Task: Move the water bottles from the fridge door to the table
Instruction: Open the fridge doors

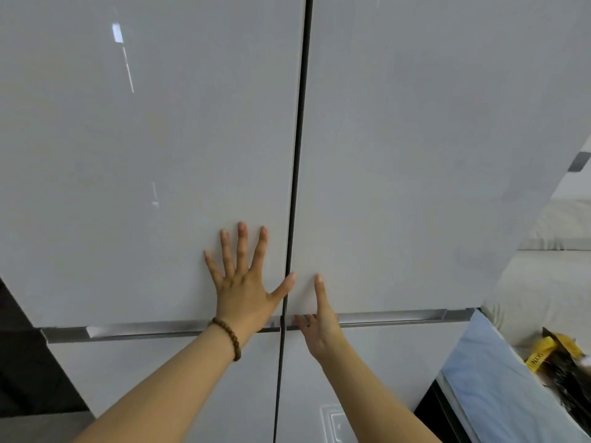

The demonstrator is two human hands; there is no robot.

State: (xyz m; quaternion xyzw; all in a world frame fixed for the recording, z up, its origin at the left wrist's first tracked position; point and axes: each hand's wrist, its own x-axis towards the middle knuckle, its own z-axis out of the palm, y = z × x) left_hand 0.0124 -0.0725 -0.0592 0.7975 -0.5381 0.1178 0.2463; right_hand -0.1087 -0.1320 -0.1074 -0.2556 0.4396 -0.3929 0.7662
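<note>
A tall white glossy fridge fills the view, both upper doors closed. My left hand (244, 282), with a bead bracelet on the wrist, lies flat and spread on the upper left door (144, 155), its thumb reaching the centre gap. My right hand (316, 321) grips the bottom edge of the upper right door (415, 155): fingers hooked under into the metal handle groove (393, 316), thumb up on the door face. No water bottles are visible; the inside of the fridge is hidden.
Lower fridge doors (192, 378) sit below the handle groove. At the right stands a surface with a light blue cloth (492, 388) and a black and yellow packet (556, 356). A dark gap lies left of the fridge.
</note>
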